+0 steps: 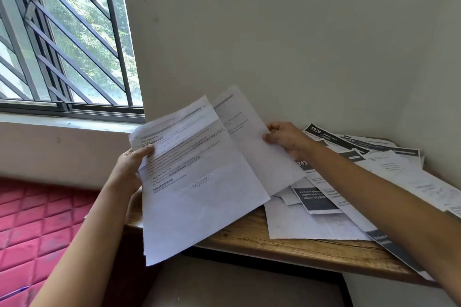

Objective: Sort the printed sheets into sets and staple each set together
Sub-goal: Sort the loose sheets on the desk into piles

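My left hand (131, 169) grips the left edge of a small stack of printed sheets (199, 194), thumb on top, holding it up over the table's left end. My right hand (287, 139) pinches the right edge of a single printed sheet (252, 142) that fans out behind the stack. Both are lifted above the wooden table (287, 244). A loose pile of printed sheets (361, 169), some with black headers and numbers, lies spread over the table to the right. No stapler is in view.
The table stands in a corner against a pale wall (299, 45). A barred window (67, 40) with a sill is at the left. A red quilted mattress (32, 232) lies below it, left of the table.
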A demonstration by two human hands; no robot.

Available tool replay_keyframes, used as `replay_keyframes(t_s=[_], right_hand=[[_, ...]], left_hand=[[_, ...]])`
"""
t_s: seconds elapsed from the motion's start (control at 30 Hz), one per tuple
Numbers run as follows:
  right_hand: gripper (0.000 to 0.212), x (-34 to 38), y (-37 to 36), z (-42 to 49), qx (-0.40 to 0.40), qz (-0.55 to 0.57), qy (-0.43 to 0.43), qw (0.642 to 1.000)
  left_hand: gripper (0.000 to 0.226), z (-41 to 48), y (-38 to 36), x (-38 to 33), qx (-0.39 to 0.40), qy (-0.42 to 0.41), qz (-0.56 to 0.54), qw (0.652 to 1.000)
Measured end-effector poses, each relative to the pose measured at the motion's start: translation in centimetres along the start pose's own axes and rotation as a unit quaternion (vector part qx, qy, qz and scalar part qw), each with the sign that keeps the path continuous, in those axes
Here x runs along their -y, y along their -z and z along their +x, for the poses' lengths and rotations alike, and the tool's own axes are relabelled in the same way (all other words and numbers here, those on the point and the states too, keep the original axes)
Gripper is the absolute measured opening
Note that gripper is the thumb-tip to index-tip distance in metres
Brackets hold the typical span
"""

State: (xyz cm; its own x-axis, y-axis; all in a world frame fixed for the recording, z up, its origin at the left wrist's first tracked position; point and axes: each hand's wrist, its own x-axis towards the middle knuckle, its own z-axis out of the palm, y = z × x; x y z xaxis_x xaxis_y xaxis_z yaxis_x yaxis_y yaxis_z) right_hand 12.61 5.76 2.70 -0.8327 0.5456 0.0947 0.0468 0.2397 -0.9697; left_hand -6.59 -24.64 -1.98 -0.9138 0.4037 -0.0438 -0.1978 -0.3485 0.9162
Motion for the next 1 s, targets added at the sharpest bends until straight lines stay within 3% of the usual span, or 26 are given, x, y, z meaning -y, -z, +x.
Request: replay_keyframes(t_s=[0.23,0.47,0.63,0.77,0.9,1.0], right_hand=[[0.02,0.7,-4.2,-1.8,0.052,0.108,-0.045,0.992],[0.022,0.3,-6.9,-3.8,0.072,0.09,-0.08,0.99],[0.021,0.2,-7.9,-4.7,0.103,0.016,-0.06,0.993],[0.028,-0.5,-8.4,-5.2,0.115,-0.002,-0.053,0.992],[0.035,-0.8,-8.5,-5.4,0.133,0.005,-0.07,0.989],[0.037,-0.8,-8.5,-5.5,0.173,0.0,-0.069,0.982]], left_hand=[[0.007,0.1,-1.3,-0.8,-0.001,-0.051,0.03,0.998],[0.021,0.3,-1.5,0.0,-0.03,-0.106,0.044,0.993],[0.053,0.2,-0.6,-0.2,-0.049,-0.09,0.067,0.992],[0.021,-1.0,-0.2,-0.5,0.017,-0.08,0.055,0.995],[0.019,-1.8,0.4,-0.7,0.083,-0.068,0.049,0.993],[0.01,-1.5,0.7,-0.4,0.058,-0.054,0.038,0.996]])
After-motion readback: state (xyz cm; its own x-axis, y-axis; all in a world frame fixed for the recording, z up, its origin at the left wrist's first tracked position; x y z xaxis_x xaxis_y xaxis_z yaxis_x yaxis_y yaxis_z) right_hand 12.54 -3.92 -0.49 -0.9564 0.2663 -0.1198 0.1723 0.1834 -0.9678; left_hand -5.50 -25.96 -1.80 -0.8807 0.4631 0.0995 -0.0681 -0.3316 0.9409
